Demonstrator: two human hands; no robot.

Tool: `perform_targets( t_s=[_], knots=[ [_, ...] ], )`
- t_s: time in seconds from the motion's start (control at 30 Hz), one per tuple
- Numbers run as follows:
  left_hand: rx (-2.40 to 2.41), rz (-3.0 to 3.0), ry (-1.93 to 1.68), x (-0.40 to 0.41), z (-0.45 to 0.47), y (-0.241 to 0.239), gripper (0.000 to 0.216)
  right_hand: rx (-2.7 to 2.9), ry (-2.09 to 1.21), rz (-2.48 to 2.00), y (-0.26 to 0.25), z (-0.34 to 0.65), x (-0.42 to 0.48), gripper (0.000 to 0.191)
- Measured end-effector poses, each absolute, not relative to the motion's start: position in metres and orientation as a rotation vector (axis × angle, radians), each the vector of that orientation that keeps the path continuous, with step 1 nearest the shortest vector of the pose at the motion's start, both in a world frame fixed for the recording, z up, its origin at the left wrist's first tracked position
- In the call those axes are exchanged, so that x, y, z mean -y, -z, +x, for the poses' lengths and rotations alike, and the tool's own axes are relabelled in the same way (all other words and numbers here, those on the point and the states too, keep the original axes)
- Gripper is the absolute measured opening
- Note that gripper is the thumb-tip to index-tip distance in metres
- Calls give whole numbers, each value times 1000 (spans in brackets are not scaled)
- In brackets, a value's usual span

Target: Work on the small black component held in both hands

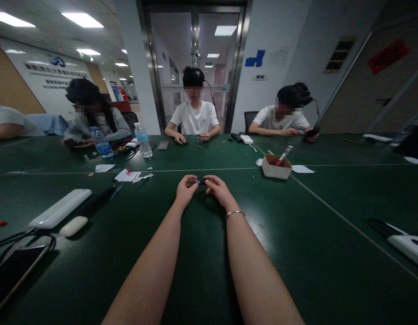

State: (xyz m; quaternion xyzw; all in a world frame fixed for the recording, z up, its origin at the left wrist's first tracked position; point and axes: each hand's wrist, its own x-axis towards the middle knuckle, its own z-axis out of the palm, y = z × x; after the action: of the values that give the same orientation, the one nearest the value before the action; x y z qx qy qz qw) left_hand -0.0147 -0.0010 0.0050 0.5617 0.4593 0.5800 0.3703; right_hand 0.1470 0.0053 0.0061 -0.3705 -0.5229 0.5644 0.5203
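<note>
Both my arms reach out over the dark green table. My left hand and my right hand meet at the middle, fingers pinched together on a small dark object held between them just above the tabletop. What the object is I cannot make out. A silver bracelet circles my right wrist.
A small cardboard box with a red-tipped tool stands to the right. A white power strip, a white oval case, cables and a phone lie left. Paper scraps and water bottles sit farther back. Several people sit across.
</note>
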Motion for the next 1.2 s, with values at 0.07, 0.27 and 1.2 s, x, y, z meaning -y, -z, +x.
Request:
perform_targets(
  t_s=[0.07, 0.27, 1.2],
  knots=[
    [-1156, 1466, -1498, 2, -15, -6, 24, 1253, -1352, -884, -5, 147, -6, 37],
    [-1130, 1489, -1501, 4, -16, -9, 23, 1255, -1353, -887, -4, 146, -7, 36],
    [-1168, 1348, -1368, -2, -12, 0, 26, 1267, -1355, -894, -5, 147, -6, 34]
  ],
)
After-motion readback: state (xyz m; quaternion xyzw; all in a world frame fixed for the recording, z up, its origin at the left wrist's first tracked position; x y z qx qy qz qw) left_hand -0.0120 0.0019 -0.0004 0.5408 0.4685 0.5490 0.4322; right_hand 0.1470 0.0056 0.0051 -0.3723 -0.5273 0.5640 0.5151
